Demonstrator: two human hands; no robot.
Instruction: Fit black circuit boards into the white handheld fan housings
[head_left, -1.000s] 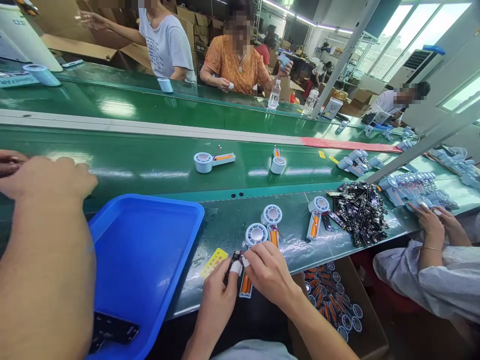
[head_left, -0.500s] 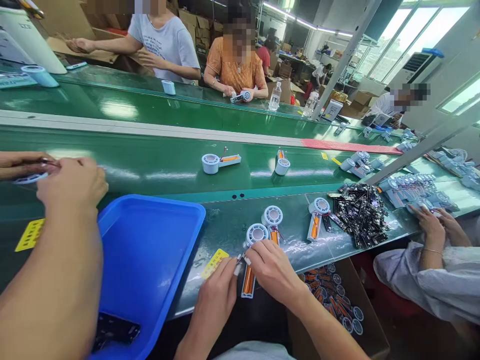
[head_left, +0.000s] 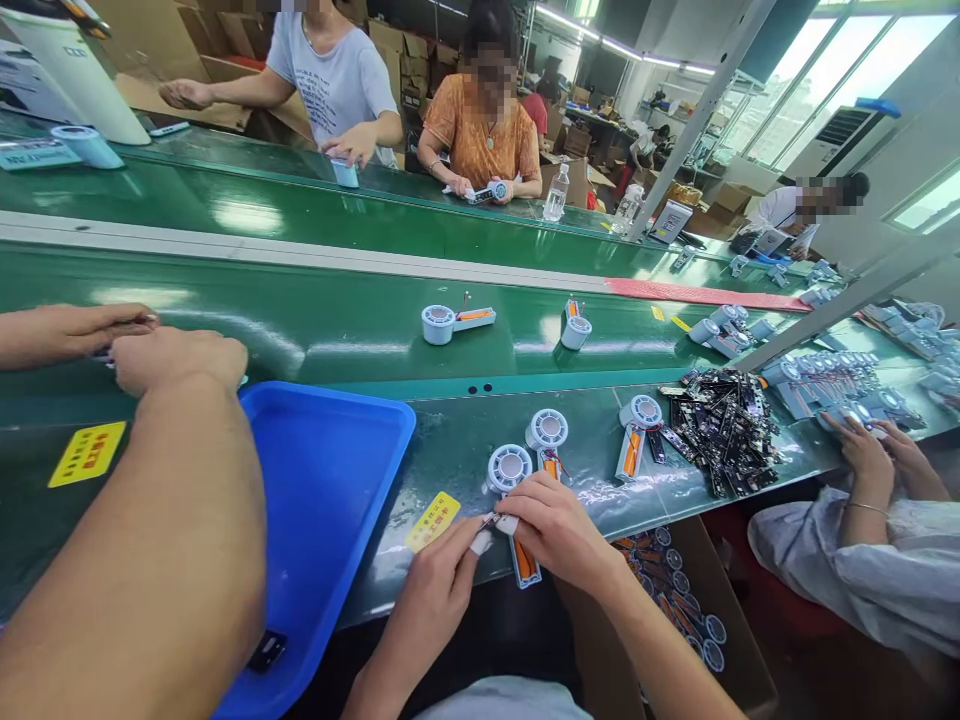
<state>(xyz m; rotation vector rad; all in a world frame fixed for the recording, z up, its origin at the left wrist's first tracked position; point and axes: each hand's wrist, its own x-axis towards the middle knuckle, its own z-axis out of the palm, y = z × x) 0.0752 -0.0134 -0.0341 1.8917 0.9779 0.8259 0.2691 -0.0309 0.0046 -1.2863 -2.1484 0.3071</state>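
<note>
In the head view my left hand (head_left: 441, 575) and my right hand (head_left: 559, 530) meet at the table's front edge, both closed, with white coverings on some fingertips. Their fingertips pinch something small, too hidden to name. Under them lies a light-blue handheld fan (head_left: 511, 467), its round head beyond my fingers and its open handle with an orange battery (head_left: 526, 562) showing below my right hand. A second fan (head_left: 547, 429) lies just behind, red wires at its handle. Farther right is a third fan (head_left: 640, 412) beside a small black circuit board (head_left: 657, 446).
A blue tray (head_left: 330, 400) stands left, a co-worker's arm (head_left: 180, 520) reaching across it. A heap of circuit boards (head_left: 724, 430) lies right, near another co-worker's hands (head_left: 870, 455). Two fans (head_left: 438, 325) rest on the green belt (head_left: 337, 365). A carton (head_left: 720, 600) below holds several fans.
The fan's handle under my hands has swung right, while my fingers stay pinched together. The co-worker's arm on the left has moved right, over the tray. Across the belt, a person's hand has reached a light-blue part.
</note>
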